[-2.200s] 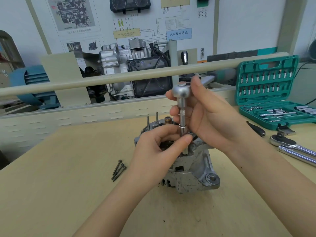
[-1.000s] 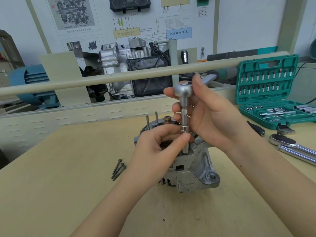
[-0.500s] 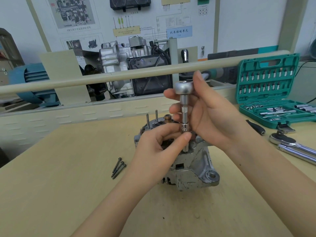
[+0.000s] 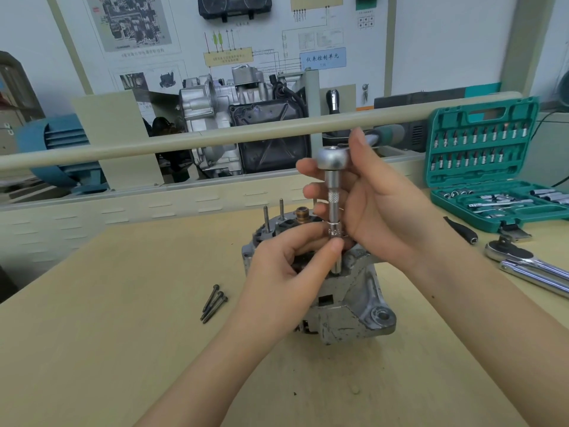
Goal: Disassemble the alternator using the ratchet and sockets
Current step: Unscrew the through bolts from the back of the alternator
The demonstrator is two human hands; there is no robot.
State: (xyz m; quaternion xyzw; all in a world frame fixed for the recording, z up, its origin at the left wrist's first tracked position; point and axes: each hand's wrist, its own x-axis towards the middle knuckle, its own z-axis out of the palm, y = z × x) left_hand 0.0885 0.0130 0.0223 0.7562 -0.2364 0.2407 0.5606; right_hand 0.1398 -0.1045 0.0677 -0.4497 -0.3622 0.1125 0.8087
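Note:
The grey alternator [image 4: 348, 306] stands on the wooden table [image 4: 92, 349], two studs rising from its back left. A small ratchet [image 4: 332, 158] with an extension bar and socket [image 4: 336, 260] stands upright on the alternator's top. My right hand [image 4: 378, 211] wraps round the ratchet head and bar from the right. My left hand [image 4: 286, 272] pinches the socket end between thumb and fingers and hides much of the alternator's top. Three long dark bolts [image 4: 214, 303] lie on the table left of the alternator.
An open green socket case [image 4: 492, 167] stands at the right. A larger chrome ratchet [image 4: 523, 263] and a black-handled tool [image 4: 462, 232] lie before it. A beige rail [image 4: 184, 143] crosses behind the table, with an engine display beyond.
The ratchet and extension have risen slightly over the alternator. Both hands keep their hold; the alternator has barely shifted.

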